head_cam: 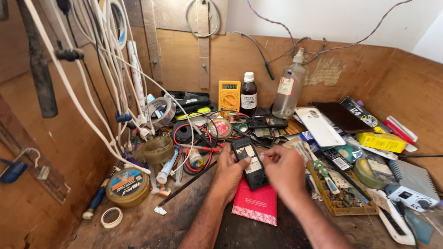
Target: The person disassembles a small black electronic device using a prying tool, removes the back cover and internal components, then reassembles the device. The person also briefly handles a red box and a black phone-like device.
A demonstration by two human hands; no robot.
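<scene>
A small black mobile phone (248, 161) with its back off lies tilted between both hands over the wooden bench. My left hand (229, 173) grips its left side, thumb on the pale inner panel. My right hand (284, 169) holds the right edge, fingertips pinched near the phone's middle. Under the hands lies a red patterned booklet (255, 204).
A yellow multimeter (229, 96), a dark bottle (248, 94) and a clear bottle (289, 87) stand at the back wall. White cables (106, 83) hang at left over a round tin (127, 184) and a tape roll (111, 217). Circuit boards, phone covers and boxes crowd the right.
</scene>
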